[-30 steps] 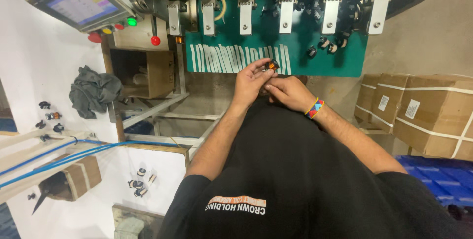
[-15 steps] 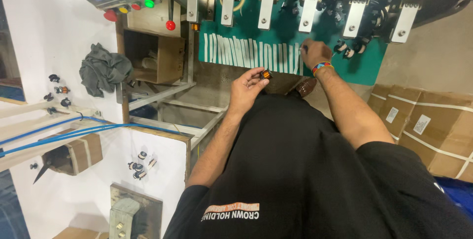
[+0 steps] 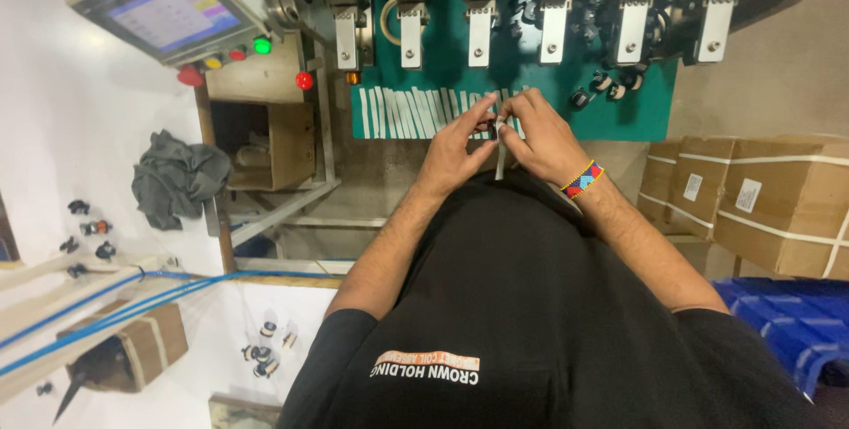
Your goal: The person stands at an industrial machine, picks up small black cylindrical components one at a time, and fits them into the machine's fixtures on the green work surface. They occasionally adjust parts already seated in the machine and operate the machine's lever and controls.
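Head view shows the left hand (image 3: 451, 150) and the right hand (image 3: 539, 133) brought together, their fingers (image 3: 482, 115) pinched closed around a small dark part (image 3: 485, 131) and a thin white strip (image 3: 500, 157), which hangs down from between the fingertips. Both things are held just in front of the green table (image 3: 619, 119).

Because the part is tiny and gripped only at the tips, it could be dropped if the pinch is loosened, and it would probably be lost below, over the black shirt. The strip could also be bent or pulled out crooked.

Just beyond the fingers a row of white strips (image 3: 416, 112) is laid on the green surface. Above them a line of metal clamps (image 3: 482, 31) hangs close, so little room is left there. To the right of the fingers more small dark parts (image 3: 606, 86) are scattered. Far to the left a grey cloth (image 3: 177, 177) and a control screen (image 3: 168, 13) are seen.
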Available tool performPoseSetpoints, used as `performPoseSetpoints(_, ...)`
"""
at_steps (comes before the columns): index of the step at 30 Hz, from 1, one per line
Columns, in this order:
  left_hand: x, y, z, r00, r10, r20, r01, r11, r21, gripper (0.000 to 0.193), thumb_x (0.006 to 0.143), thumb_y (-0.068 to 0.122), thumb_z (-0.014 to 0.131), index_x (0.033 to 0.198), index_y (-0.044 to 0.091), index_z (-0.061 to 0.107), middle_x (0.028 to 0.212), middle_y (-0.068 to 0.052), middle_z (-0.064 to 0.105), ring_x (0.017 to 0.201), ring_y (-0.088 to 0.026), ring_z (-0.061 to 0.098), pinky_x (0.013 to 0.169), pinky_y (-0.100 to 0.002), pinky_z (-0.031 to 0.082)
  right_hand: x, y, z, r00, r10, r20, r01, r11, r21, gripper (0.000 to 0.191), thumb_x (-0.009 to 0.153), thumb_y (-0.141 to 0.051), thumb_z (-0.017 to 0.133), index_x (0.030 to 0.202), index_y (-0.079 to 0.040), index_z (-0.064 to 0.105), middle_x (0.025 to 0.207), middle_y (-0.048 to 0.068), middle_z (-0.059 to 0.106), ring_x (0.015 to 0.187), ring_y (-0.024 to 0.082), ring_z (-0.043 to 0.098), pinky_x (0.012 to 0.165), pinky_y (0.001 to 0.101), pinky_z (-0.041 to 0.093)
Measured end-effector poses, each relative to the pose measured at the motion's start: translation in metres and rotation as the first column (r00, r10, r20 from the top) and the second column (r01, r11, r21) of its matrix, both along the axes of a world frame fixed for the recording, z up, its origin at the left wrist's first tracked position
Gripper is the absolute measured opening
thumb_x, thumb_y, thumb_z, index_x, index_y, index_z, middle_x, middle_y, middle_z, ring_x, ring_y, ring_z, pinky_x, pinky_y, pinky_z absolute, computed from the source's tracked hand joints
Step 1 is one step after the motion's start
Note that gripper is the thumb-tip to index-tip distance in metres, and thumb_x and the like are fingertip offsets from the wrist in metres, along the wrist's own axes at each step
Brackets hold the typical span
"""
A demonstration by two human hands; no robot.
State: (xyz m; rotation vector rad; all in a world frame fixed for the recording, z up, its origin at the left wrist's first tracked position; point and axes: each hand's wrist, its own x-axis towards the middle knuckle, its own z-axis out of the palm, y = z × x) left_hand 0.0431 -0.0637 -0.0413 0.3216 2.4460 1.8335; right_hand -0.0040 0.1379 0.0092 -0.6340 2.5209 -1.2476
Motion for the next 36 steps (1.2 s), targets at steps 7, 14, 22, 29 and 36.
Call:
performPoseSetpoints(7,-0.014,-0.022,0.005,0.989,-0.141,-0.048,0.136,0.987,-0.09,0.038,0.093,0.006,0.072,0.131,0.008,0.065,0.128,-0.011,0.068,0.116,-0.026,0.07,0.093,-0.031,0.06,0.039,-0.007,-0.004,0.986,-0.164,0.04,0.163,0.986,0.018,0.044,0.097,-0.025,0.067,0.129,0.003,0.055,0.114,0.02,0.059,0.099,0.035,0.062,0.081,0.0426,0.051)
performPoseSetpoints(14,-0.022,-0.045,0.007,0.953,-0.168,0.25,0.058,0.917,0.395,0.039,0.095,0.004,0.076,0.132,-0.001,0.066,0.121,-0.015,0.071,0.108,-0.022,0.072,0.095,-0.032,0.061,0.068,-0.016,-0.019,0.709,-0.037,0.704,0.381,0.86,-0.338,0.014,0.105,-0.014,0.061,0.107,-0.001,0.066,0.089,0.01,0.065,0.076,0.02,0.061,0.073,0.0292,0.048)
performPoseSetpoints(22,-0.025,-0.058,0.007,0.485,-0.635,0.602,-0.277,0.541,0.794,0.037,0.098,0.009,0.065,0.131,-0.009,0.059,0.114,-0.021,0.074,0.099,-0.026,0.076,0.087,-0.036,0.064,0.042,-0.033,0.001,0.89,-0.211,-0.404,0.23,0.973,0.0,0.016,0.087,-0.003,0.07,0.102,-0.008,0.068,0.097,0.01,0.067,0.093,0.034,0.065,0.083,0.0443,0.048)
performPoseSetpoints(29,-0.018,-0.047,0.006,0.827,-0.293,0.48,0.122,0.927,0.356,0.048,0.097,0.008,0.07,0.144,0.005,0.062,0.113,-0.011,0.074,0.078,-0.013,0.068,0.07,-0.027,0.059,0.031,-0.02,-0.015,0.903,-0.406,0.139,0.42,0.902,-0.094,0.026,0.098,-0.019,0.072,0.119,-0.004,0.067,0.089,0.007,0.07,0.077,0.018,0.069,0.071,0.0332,0.055)
performPoseSetpoints(36,-0.009,-0.008,0.001,0.981,-0.119,0.154,0.131,0.989,-0.072,0.076,0.083,0.012,0.075,0.153,0.02,0.047,0.115,-0.002,0.075,0.053,-0.011,0.05,0.053,-0.029,0.046,0.008,0.01,-0.027,0.962,-0.141,0.234,0.172,0.978,-0.117,0.02,0.095,-0.021,0.07,0.104,-0.004,0.074,0.089,0.01,0.071,0.072,0.021,0.065,0.066,0.0342,0.053)
